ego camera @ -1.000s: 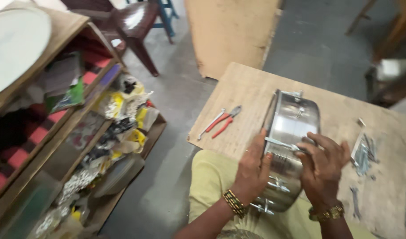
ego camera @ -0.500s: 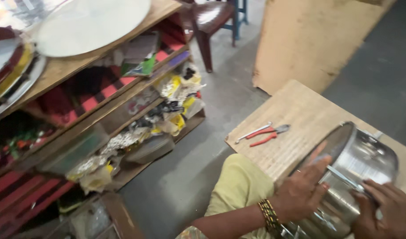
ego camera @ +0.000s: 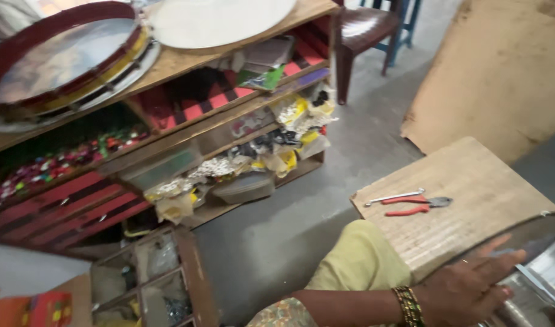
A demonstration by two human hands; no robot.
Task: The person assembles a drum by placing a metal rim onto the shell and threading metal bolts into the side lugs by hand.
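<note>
Red-handled pliers (ego camera: 414, 205) on wooden board (ego camera: 471, 181), cluttered wooden shelves (ego camera: 186, 121), brown chair (ego camera: 362, 30)

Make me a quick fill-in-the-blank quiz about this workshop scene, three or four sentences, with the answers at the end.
1. The pliers on the wooden board have ____ handles.
2. The left hand rests flat on a shiny ____ pot.
3. The beaded bracelet sits on the left ____.
4. The large round trays lie on the ____ of the wooden shelf unit.

Missing words: red; steel; wrist; top
</note>
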